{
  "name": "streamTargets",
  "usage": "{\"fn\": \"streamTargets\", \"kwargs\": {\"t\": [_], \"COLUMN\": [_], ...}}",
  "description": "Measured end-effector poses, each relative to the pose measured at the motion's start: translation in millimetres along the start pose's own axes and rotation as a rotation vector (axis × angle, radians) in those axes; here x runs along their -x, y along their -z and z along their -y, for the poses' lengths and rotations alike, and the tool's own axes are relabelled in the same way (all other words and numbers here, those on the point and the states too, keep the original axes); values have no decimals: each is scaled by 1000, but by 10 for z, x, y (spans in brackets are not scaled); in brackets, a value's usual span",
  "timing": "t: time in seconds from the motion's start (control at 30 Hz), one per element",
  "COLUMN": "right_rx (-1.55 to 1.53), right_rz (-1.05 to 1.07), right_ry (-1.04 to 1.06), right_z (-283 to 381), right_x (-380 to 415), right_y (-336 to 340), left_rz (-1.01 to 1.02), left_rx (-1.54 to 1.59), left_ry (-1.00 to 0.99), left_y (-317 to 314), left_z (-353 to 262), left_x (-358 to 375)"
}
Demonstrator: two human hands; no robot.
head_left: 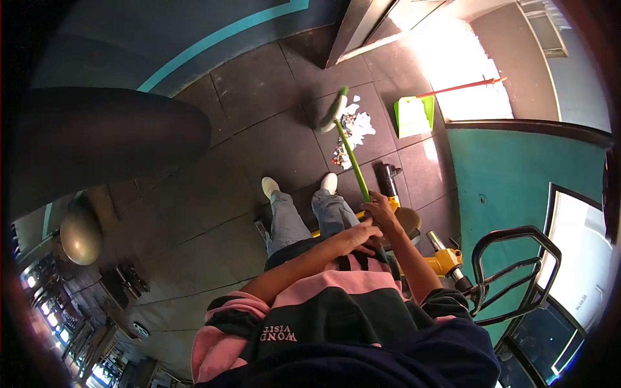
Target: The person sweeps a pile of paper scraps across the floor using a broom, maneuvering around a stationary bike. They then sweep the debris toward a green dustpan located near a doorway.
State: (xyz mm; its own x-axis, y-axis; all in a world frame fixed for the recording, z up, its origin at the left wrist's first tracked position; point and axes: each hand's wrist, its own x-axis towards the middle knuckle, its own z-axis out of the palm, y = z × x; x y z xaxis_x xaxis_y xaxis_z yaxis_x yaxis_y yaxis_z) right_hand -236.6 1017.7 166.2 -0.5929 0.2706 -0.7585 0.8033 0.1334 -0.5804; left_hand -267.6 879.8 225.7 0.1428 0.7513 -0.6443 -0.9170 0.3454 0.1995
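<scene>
Near my waist, my right hand is wrapped round the upper end of a green broom handle. My left hand is just below and beside it, its fingers closed around the handle's end, which they partly hide. The broom head, green and white, rests on the dark tiled floor at the left edge of a pile of white scraps and small debris. To the right of the pile lies a bright green dustpan with a red handle.
Yellow and black exercise equipment stands close at my right, with a black looped frame. A large dark rounded object fills the left. A doorway frame and a teal wall border the floor.
</scene>
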Motion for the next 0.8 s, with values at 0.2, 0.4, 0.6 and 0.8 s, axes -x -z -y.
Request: {"fn": "streamTargets", "kwargs": {"t": [0.2, 0.4, 0.6, 0.8], "right_rx": [-149, 195, 392, -7], "right_rz": [183, 331, -49, 186], "right_ry": [127, 293, 111, 86], "right_z": [-404, -577, -689, -409], "right_x": [-101, -439, -305, 335], "right_y": [28, -32, -23, 154], "left_rz": [32, -48, -36, 144], "left_rx": [-66, -5, -25, -118], "left_ry": [91, -2, -6, 79], "left_y": [10, 77, 51, 91], "left_z": [83, 79, 95, 117], "left_x": [-138, -133, -43, -65]}}
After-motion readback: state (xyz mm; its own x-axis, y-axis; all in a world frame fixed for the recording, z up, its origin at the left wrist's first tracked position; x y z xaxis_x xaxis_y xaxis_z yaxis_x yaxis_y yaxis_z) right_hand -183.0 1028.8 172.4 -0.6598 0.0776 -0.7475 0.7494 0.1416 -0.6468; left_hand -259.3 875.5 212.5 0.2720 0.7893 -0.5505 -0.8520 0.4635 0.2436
